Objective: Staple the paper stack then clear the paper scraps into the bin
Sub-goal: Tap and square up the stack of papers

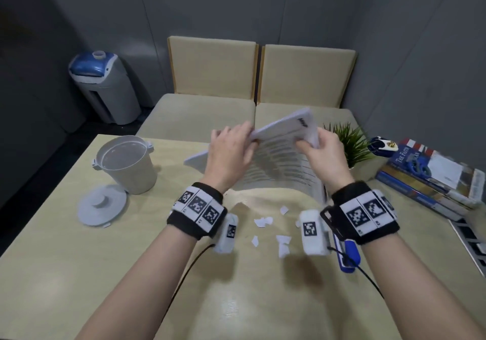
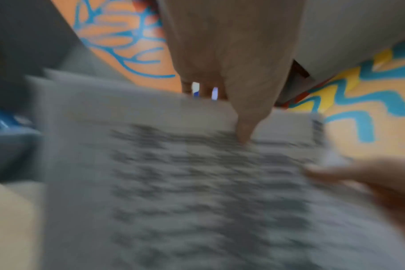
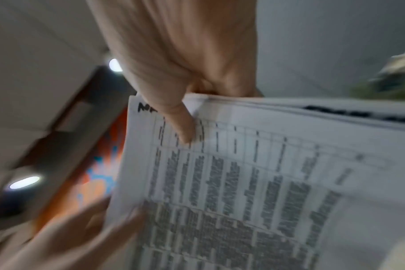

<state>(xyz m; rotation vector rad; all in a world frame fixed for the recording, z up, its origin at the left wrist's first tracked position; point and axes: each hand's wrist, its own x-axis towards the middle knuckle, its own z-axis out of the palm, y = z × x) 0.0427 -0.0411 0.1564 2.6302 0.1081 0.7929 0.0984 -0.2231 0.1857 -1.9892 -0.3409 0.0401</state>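
Observation:
Both hands hold a printed paper stack (image 1: 282,139) tilted up above the wooden table (image 1: 65,260). My left hand (image 1: 243,141) grips its left edge; in the left wrist view the thumb (image 2: 244,127) presses on the blurred top sheet (image 2: 185,191). My right hand (image 1: 309,146) pinches the stack's top right corner, thumb (image 3: 182,126) on the page (image 3: 254,173). White paper scraps (image 1: 263,221) lie on the table under my wrists. A blue stapler (image 1: 347,256) lies by my right wrist. The white bin (image 1: 126,163) stands open at the left, its lid (image 1: 101,205) lying beside it.
A pile of books (image 1: 431,181) with scissors on top sits at the right edge, a small green plant (image 1: 349,142) behind my right hand. Two beige chairs (image 1: 257,76) stand past the table's far side, a water dispenser (image 1: 105,89) on the floor to the left.

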